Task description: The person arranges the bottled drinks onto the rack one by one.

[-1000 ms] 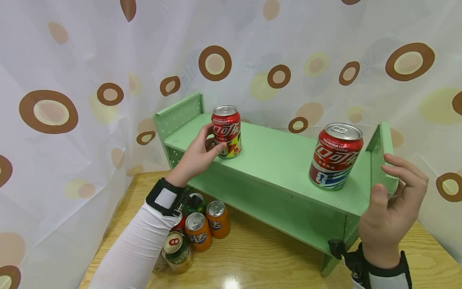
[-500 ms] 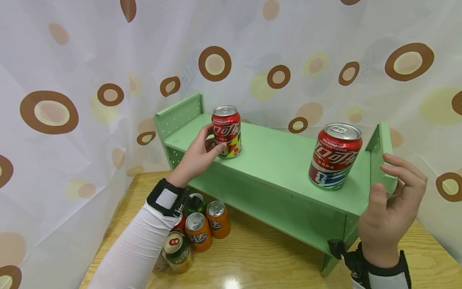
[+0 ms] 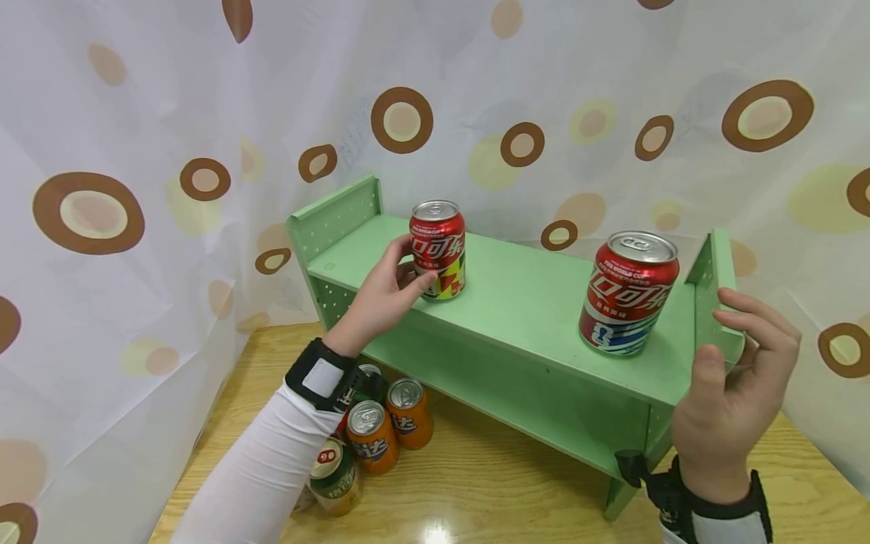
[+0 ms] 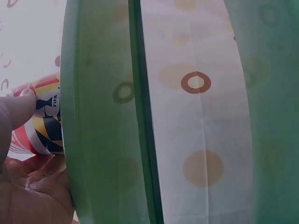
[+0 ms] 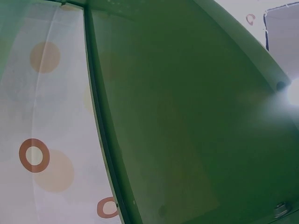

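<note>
My left hand (image 3: pixel 389 296) grips a red cola can (image 3: pixel 439 245) near the left end of the green two-tier shelf (image 3: pixel 516 291). The can is upright on the upper board; I cannot tell whether a thin gap lies beneath it. In the left wrist view, fingers and thumb (image 4: pixel 23 108) hold the can's yellow and black patterned lower part (image 4: pixel 49 116). Toward the right end stands a second red cola can (image 3: pixel 628 295), apart from both hands. My right hand (image 3: pixel 741 385) holds the shelf's right end panel, its fingers over the edge. The right wrist view shows the shelf's underside (image 5: pixel 159 116), without the hand.
Under my left forearm, cans crowd the wooden table (image 3: pixel 476 483): two orange soda cans (image 3: pixel 372 446), a green-and-cream can (image 3: pixel 336 483) and others partly hidden. A patterned white curtain (image 3: pixel 462 68) hangs behind the shelf. The raised left end panel (image 3: pixel 340 211) borders the upper board.
My left hand and the cola can in it have shifted slightly right along the upper board. The right hand and the second can keep their places; the view itself drifts a little.
</note>
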Motion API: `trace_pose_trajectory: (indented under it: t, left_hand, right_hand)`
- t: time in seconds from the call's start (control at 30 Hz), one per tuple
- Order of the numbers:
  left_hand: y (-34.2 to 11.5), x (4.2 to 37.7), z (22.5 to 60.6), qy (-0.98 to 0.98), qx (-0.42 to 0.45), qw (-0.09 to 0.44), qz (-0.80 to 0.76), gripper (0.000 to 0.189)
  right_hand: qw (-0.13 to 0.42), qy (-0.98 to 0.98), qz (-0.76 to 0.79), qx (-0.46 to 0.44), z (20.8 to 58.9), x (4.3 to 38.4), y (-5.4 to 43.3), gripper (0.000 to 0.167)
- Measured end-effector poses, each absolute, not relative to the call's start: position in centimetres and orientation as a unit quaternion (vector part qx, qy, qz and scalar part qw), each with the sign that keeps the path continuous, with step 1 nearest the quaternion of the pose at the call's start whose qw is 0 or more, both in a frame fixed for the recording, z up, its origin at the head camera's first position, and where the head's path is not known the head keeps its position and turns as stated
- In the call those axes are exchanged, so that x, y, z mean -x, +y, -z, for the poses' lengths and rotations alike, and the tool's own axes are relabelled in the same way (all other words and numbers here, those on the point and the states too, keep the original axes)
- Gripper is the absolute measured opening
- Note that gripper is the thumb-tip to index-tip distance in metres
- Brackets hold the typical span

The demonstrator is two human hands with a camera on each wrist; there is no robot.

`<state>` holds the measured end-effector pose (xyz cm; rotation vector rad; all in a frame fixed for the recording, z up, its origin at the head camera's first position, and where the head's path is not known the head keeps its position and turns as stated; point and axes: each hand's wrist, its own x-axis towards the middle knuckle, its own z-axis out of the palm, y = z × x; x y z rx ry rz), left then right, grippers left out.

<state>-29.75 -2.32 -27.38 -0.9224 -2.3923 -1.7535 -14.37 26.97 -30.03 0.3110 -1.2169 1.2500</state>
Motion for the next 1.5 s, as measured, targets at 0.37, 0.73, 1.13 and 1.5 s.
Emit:
trace_pose_trajectory:
  t: [0.37, 0.73, 1.13, 1.5]
  left_hand:
    - [-1.5, 29.3, 27.4, -0.765, 0.304, 0.013, 0.567, 0.064]
    - [-0.6, 28.7, 27.3, -0.761, 0.305, 0.004, 0.573, 0.064]
    - [0.8, 28.3, 27.4, -0.758, 0.312, -0.003, 0.573, 0.064]
    - [2.0, 27.8, 27.2, -0.763, 0.323, -0.009, 0.559, 0.065]
  right_hand:
    - [0.633, -0.528, -0.549, -0.139, 30.0, 14.5, 27.0, 0.041]
    - [0.632, -0.527, -0.551, -0.14, 30.0, 14.4, 26.9, 0.04]
    - [0.635, -0.526, -0.549, -0.139, 29.9, 14.4, 26.8, 0.039]
    - [0.633, -0.531, -0.546, -0.136, 30.0, 14.3, 26.9, 0.039]
